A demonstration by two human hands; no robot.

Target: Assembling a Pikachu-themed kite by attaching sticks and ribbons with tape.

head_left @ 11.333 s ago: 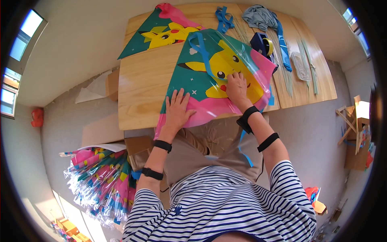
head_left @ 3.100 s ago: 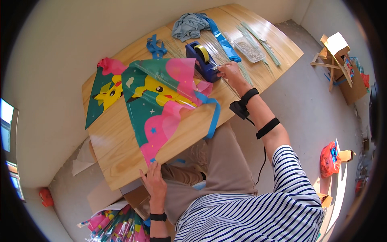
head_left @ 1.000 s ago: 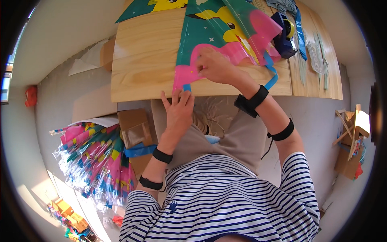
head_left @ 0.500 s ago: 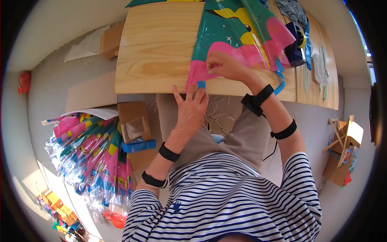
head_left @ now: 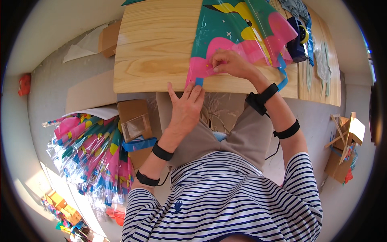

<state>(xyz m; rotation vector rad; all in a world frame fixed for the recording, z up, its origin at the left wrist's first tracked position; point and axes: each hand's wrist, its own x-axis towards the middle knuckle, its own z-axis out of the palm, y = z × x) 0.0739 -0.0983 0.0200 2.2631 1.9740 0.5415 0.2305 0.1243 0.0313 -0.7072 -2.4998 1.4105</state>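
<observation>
A thin plastic sheet [head_left: 209, 44], printed in teal, pink and yellow, lies on the wooden table with its pink corner at the near edge. At that corner sits a small blue tab [head_left: 199, 82]. My left hand [head_left: 186, 107] reaches over the table edge, fingers stretched out, fingertips at the tab and the corner. Just above the pink part, my right hand [head_left: 231, 64] is closed in a pinch; whatever is between its fingertips is too small or clear to make out. A blue strip [head_left: 283, 74] hangs from the sheet's right side over the edge.
A dark blue tape dispenser [head_left: 296, 42] stands right of the sheet, by thin sticks [head_left: 326, 76] and a clear bag [head_left: 321, 66]. Left on the floor are a pile of colourful plastic-wrapped bundles [head_left: 90, 157] and an open cardboard box [head_left: 135, 113]. Bare wooden tabletop [head_left: 157, 44] extends leftward.
My right hand has moved slightly to the right, uncovering more of the pink corner. My left hand has shifted a little left, its fingertips still at the blue tab.
</observation>
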